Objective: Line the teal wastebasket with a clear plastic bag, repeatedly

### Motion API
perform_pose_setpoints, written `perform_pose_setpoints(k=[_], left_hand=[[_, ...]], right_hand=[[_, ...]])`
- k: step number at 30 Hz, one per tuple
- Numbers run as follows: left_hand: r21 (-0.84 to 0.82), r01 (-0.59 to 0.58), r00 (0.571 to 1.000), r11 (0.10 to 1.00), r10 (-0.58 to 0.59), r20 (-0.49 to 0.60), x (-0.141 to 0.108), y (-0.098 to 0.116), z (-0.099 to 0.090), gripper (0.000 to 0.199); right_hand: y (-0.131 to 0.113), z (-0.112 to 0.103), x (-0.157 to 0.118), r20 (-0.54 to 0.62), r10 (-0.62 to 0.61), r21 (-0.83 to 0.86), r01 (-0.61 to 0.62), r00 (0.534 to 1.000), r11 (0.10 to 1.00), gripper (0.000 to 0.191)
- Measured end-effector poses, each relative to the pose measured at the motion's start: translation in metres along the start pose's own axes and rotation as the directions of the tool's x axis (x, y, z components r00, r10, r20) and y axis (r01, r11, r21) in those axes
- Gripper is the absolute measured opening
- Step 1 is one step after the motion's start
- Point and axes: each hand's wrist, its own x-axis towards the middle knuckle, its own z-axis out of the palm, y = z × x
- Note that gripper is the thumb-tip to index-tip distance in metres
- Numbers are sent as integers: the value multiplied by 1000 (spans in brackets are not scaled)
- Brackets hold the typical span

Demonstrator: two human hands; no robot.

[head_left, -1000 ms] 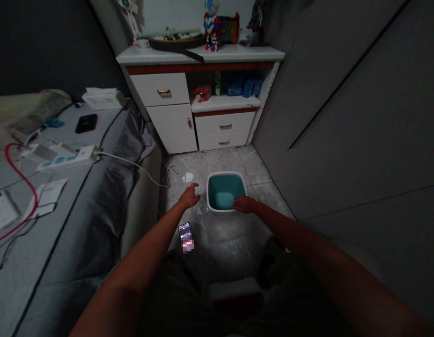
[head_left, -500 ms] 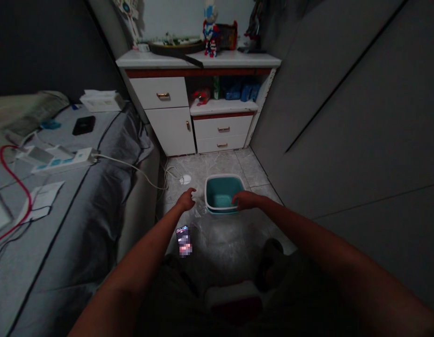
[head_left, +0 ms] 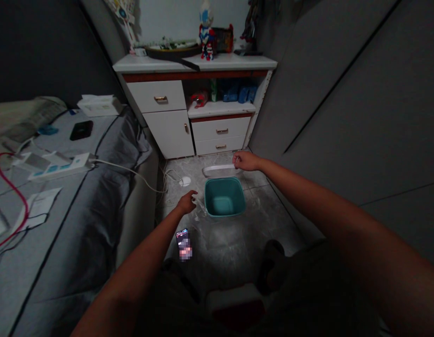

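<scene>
A teal bin (head_left: 219, 210) stands upright on the floor in front of me. Just beyond its far edge, my right hand (head_left: 246, 160) is closed on one end of a pale rim ring (head_left: 218, 171), held tilted and apart from the bin. My left hand (head_left: 186, 202) hovers left of the bin, its thumb and forefinger apart and nothing clearly held. Some clear, crinkled plastic (head_left: 202, 206) shows between that hand and the bin; whether they touch, I cannot tell. A lit phone (head_left: 183, 243) lies nearer to me on the floor.
White drawers (head_left: 160, 98) stand ahead, with a toy figure (head_left: 206, 37) on top. On the left, a bed (head_left: 107, 187) carries a power strip (head_left: 62, 166) and a tissue box (head_left: 100, 105). A white cable (head_left: 143, 173) runs down to the floor. Grey panels (head_left: 343, 117) border the right.
My right hand has moved up and away from the bin's right edge, lifting the pale rim ring off it. The bin's teal edge is now bare. My left hand has barely moved.
</scene>
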Motion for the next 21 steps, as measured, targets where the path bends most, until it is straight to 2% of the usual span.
perform_pose_setpoints(k=[4, 8, 13, 18, 21], left_hand=[[-19, -36, 999, 999, 36, 2, 2, -2, 1, 51], [-37, -59, 998, 998, 59, 15, 3, -1, 1, 40], [-69, -62, 997, 996, 65, 36, 5, -1, 0, 34], [-104, -65, 996, 992, 71, 56, 6, 0, 2, 37], [-122, -50, 996, 991, 59, 65, 4, 2, 1, 39]], right_hand=[[7, 1, 24, -251, -6, -73, -13, 968, 997, 11], [17, 9, 36, -379, 64, -77, -100, 923, 992, 18], [29, 18, 38, -405, 47, -100, -96, 913, 990, 34], [35, 18, 35, -415, 23, -108, -74, 909, 991, 41], [31, 21, 27, -479, 17, -94, -71, 878, 993, 41]])
